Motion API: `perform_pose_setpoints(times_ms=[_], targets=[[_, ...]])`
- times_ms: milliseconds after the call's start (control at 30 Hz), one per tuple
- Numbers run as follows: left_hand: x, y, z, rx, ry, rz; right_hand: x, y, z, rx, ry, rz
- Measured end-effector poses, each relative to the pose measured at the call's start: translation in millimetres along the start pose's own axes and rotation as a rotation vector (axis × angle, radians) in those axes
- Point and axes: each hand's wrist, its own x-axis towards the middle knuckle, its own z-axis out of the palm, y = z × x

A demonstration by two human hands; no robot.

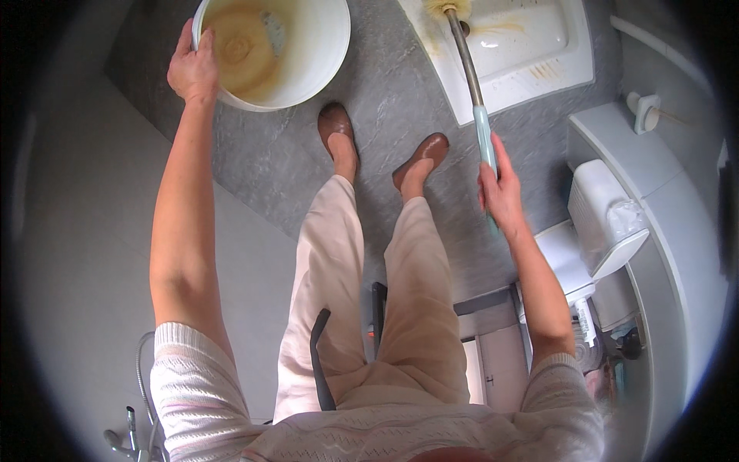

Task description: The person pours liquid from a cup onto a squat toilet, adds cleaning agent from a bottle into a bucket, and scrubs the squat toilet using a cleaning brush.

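Note:
My left hand (194,69) is closed on the left rim of a white bucket (327,58), which leans so that its inside shows. Brownish water or residue covers the bucket's bottom, with a pale patch in it. The pale green handle of a long brush (466,68) is gripped in my right hand (502,189). Its metal shaft slants up to yellowish bristles at the top edge, over a white squat toilet (550,81). Brown stains mark the toilet's basin, near a dark drain hole. The bristle tips are partly cut off by the frame.
My feet in brown shoes (339,127) stand on the grey floor (292,177) between bucket and toilet. On the right are a tiled ledge (608,138), a white lined bin (596,204) and a wall fitting (645,112). A shower hose (140,369) hangs lower left.

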Motion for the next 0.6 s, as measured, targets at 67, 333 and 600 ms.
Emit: perform_pose_setpoints(times_ms=[67, 333, 600], targets=[[-0.8, 3.9, -0.6, 0.059, -0.011, -0.005, -31.4, 0.0, -3.0, -0.006, -0.027, -0.049], [-5.7, 15.5, 0.4, 0.191, -0.033, -0.004, -65.2, -22.9, 6.0, -0.341, -0.268, -0.19], [-8.3, 11.7, -4.3, 0.029, -0.073, -0.042, 21.6, -71.8, 58.6, -0.817, -0.317, -0.632]])
